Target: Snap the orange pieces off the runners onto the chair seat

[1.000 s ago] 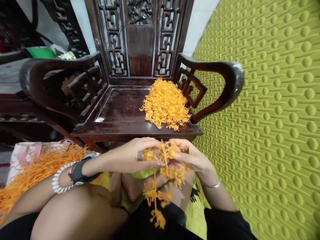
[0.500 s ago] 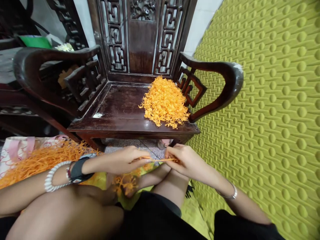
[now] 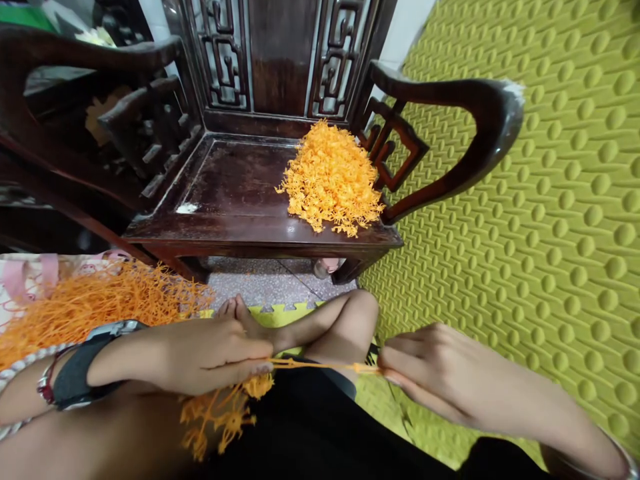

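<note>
A thin orange strand (image 3: 320,365) with small knot-like lumps is stretched level between my two hands above my lap. My left hand (image 3: 200,357) is closed, pinching the strand's left part between thumb and fingers. A bunch of spidery orange pieces (image 3: 225,417) hangs below that hand, partly hidden by it; how it joins the strand is unclear. My right hand (image 3: 445,367) pinches the strand's other end, and its fingertips hide the tip.
A heap of small orange pieces (image 3: 333,180) rests on the right side of a dark carved wooden chair (image 3: 235,180). Long loose orange strands (image 3: 115,293) lie on a pink-and-white bag (image 3: 30,277) at the left. Yellow-green padded matting (image 3: 565,220) covers the right side.
My hands have moved apart and closer to my body, drawing the strand out longer and straighter. The hanging bunch has come along with my left hand. The view has shifted, placing the chair higher.
</note>
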Demonstrator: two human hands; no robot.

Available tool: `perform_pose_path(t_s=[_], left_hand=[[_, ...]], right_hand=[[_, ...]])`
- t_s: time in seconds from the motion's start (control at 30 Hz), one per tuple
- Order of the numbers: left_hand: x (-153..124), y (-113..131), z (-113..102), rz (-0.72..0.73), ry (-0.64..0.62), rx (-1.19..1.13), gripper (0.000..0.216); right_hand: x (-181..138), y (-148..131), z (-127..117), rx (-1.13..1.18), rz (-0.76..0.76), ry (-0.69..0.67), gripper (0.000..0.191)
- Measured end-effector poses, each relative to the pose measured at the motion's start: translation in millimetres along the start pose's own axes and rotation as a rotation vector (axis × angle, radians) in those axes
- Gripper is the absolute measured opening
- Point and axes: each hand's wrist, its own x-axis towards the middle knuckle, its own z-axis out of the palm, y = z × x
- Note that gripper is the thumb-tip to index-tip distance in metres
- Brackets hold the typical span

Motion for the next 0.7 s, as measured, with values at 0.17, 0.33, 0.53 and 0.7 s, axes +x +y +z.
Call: perform_pose_path(t_s=[0.17, 0.33, 0.53, 0.7], left_hand=[[-7, 8, -4, 0.008, -0.041, -0.081, 0.032], [-10, 15, -7, 0.008, -0.051, -0.154, 0.032], [-14, 12, -9, 0.002, -0.128, -0.215, 0.029], [-17, 11, -11, -0.001, -0.063, -0.265, 0.028]], right_hand=[[-12, -9, 4, -0.123, -0.014, 0.117, 0.031], [-23, -12, 7, -0.229, -0.045, 0.224, 0.031], [-30, 1, 6, -0.245, -0.07, 0.269, 0.029], [-34, 19, 13, -0.155, -0.042, 0.305, 0.028]])
